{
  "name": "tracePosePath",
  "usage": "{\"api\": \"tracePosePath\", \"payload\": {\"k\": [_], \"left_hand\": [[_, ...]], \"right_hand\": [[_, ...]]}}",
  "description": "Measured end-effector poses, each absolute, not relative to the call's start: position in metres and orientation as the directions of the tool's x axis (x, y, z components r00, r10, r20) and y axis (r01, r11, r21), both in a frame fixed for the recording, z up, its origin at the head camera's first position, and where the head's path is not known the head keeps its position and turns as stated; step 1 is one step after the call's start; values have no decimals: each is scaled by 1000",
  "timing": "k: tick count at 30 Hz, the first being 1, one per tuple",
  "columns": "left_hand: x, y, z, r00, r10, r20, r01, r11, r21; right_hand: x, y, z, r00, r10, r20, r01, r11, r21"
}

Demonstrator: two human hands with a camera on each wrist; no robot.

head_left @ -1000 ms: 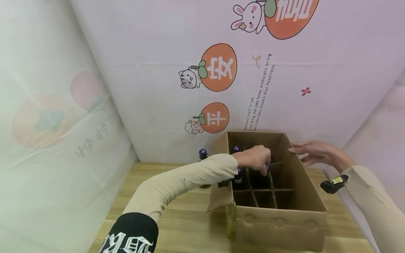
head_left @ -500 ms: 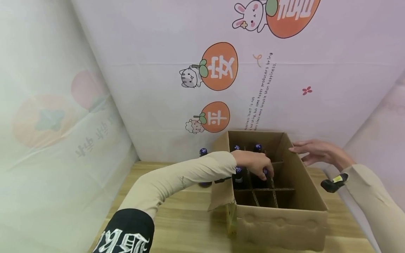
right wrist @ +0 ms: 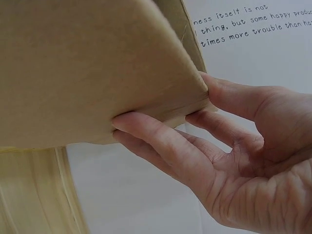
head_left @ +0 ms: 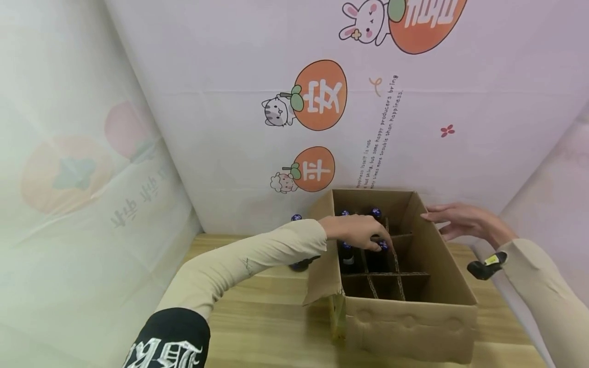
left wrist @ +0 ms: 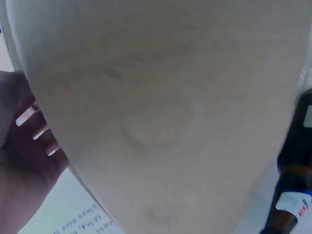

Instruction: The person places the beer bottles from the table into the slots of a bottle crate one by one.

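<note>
My left hand (head_left: 356, 231) is over the cardboard box (head_left: 409, 332) with its fingers loosely bent. Its fingertips are right by the blue cap of a dark bottle (head_left: 383, 246) standing in a middle compartment. Other dark bottles with blue caps stand in nearby compartments, one at the back (head_left: 376, 212) and one at the left (head_left: 347, 258). In the left wrist view, a cardboard flap (left wrist: 161, 122) hides most of the box, and the left hand (left wrist: 29, 156) shows at its edge. My right hand (right wrist: 243, 156) rests extended fingers against the box's outer right side, near the rim.
Left of the box, another dark bottle (left wrist: 295, 170) stands on the wooden table (head_left: 257, 317), partly behind the left sleeve. Cardboard dividers (head_left: 398, 274) split the box into cells. A printed white cloth (head_left: 221, 102) hangs close behind.
My left hand has moved from the back of the box toward its middle, then loosened and lifted slightly off the bottle cap, drawing left. The right hand stays at the box's side.
</note>
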State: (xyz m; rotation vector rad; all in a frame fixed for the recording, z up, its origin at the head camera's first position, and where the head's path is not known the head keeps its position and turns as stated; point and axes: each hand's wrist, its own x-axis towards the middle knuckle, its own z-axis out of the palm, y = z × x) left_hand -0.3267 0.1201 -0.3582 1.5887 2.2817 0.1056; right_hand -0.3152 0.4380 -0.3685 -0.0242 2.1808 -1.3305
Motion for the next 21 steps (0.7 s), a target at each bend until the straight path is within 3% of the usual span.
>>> {"api": "tracePosePath", "payload": {"k": [5, 8, 12, 15, 18, 21], "left_hand": [[-333, 99, -352, -337, 936, -96, 877, 350, 329], [-339, 82, -354, -351, 934, 65, 882, 306, 358], [-352, 48, -367, -364, 870, 333, 910, 255, 329], [-364, 16, -377, -396, 785, 477, 916, 299, 270], [-378, -12, -392, -485, 709, 513, 874, 409, 262], [-390, -35, -417, -564, 704, 432, 825, 499, 265]], "right_hand": [[-314, 437, -367, -836, -297, -462, 267, 515, -814], [-313, 436, -366, -836, -298, -461, 265, 517, -814], [-312, 435, -366, -838, -298, -457, 262, 515, -816], [-312, 435, -366, -839, -296, -456, 257, 523, -813], [-312, 436, -367, -841, -296, -454, 253, 526, -812], [-311, 436, -368, -850, -289, -441, 247, 520, -818]]}}
